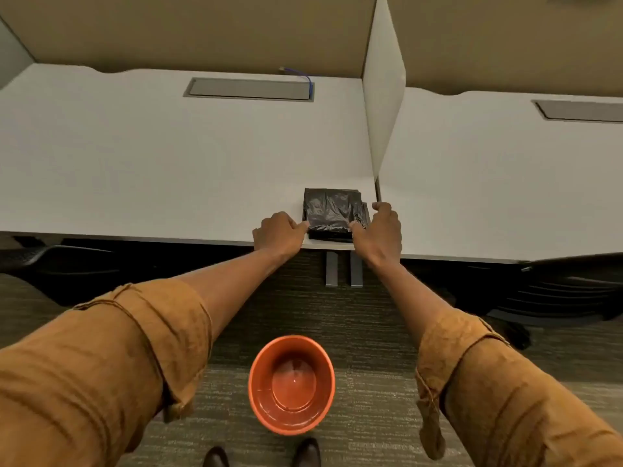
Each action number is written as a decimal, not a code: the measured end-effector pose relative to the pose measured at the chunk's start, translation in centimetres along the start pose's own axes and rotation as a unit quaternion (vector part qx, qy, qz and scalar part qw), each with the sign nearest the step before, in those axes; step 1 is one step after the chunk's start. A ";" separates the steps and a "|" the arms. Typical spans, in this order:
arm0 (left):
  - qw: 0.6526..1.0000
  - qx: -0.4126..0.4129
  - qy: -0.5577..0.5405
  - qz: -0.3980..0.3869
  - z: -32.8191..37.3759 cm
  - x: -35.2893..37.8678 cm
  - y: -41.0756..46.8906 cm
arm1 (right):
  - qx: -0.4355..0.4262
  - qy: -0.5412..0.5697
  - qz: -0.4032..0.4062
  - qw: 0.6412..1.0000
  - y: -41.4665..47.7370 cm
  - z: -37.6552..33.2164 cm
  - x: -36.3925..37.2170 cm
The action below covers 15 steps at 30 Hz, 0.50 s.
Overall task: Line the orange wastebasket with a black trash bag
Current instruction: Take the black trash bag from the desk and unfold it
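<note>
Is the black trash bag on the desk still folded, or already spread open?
Folded: the black trash bag lies as a flat square packet on the desk.

Office cubicle with two white desks

A white divider [384,96] stands upright between the left desk [151,156] and the right desk [505,183]. Tan partition walls [202,25] rise behind both. Each desk has a grey cable hatch [249,89]; a blue cable [300,75] leaves the left one. Grey-green carpet [371,332] lies below, with dark chairs [566,291] under the desks.
</note>
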<state>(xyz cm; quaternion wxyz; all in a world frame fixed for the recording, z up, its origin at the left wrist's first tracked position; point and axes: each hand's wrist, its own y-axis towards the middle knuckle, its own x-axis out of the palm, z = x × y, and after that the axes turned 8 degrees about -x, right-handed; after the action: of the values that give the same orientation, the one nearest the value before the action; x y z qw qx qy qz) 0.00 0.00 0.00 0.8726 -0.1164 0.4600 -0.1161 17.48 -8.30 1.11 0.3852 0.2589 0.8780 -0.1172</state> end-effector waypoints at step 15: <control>0.967 -0.121 -0.224 -0.017 -0.5 5.4 3.9 | 0.057 0.033 0.038 0.997 3.9 3.7 5.4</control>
<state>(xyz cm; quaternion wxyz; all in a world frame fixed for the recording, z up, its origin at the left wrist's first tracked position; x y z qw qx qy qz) 2.98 1.98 -5.66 0.9308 -0.2513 0.2617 -0.0451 18.81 -4.58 -5.41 0.3447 0.3176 0.8716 -0.1434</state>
